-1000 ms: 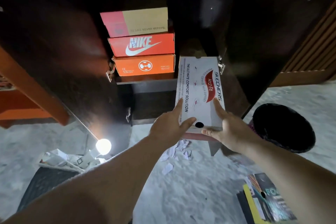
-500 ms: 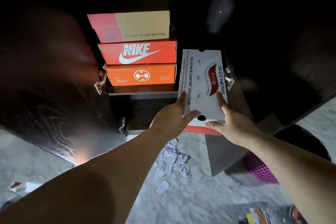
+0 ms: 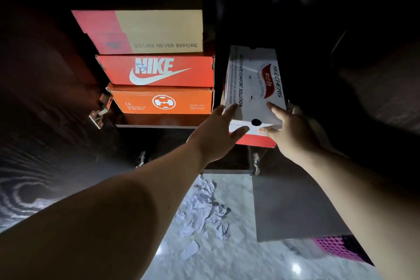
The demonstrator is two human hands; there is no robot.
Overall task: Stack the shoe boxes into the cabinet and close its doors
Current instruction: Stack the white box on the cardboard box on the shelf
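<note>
A white Skechers shoe box (image 3: 253, 82) with a red base lies lengthwise, its far end inside the dark cabinet on the shelf (image 3: 156, 123). My left hand (image 3: 216, 134) grips its near left corner and my right hand (image 3: 288, 129) grips its near right corner. To its left on the same shelf stand three stacked boxes: an orange box (image 3: 163, 101) at the bottom, a red Nike box (image 3: 159, 71) in the middle, and a pink-and-tan box (image 3: 145, 30) on top. The cabinet's upper interior is too dark to see.
An open dark wood-grain door (image 3: 41, 143) stands at the left, with metal hinges (image 3: 100, 111) at the cabinet edge. Another open door (image 3: 372, 88) is at the right. Crumpled white paper (image 3: 204, 209) lies on the pale floor. A pink basket (image 3: 341, 249) sits at lower right.
Both hands have pushed the Skechers box farther up and into the cabinet beside the stack. The view has moved closer to the cabinet, and the lamp and black bin have left the frame.
</note>
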